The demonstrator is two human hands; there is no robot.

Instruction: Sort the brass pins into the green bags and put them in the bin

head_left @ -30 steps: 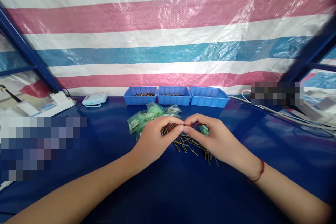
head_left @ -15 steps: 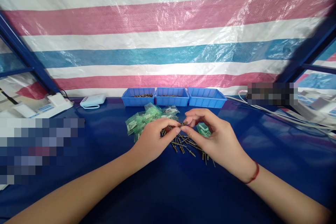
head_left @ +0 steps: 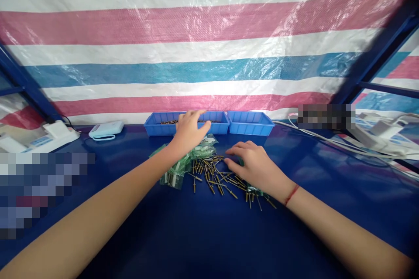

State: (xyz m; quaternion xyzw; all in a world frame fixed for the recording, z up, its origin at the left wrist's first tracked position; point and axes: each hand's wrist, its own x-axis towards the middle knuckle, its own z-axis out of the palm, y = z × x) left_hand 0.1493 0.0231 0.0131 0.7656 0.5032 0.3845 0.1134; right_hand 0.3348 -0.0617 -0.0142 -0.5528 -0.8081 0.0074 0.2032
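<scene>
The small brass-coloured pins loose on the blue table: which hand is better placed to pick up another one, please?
Probably the right hand: it rests palm-down on the small brass-coloured pins, fingertips touching them. The left hand is stretched over the blue plastic bins at the back.

A striped tarp (head_left: 203, 52) in pink, white and blue hangs as a backdrop behind the dark blue counter (head_left: 203, 235). At the counter's far left lies a white telephone (head_left: 106, 130), and beside it a white device (head_left: 49, 136) with a pale blue panel, perhaps a small sealer or scale. White cables (head_left: 340, 144) trail across the right side. Dark blue frame bars (head_left: 369, 61) slant up at either edge.
</scene>
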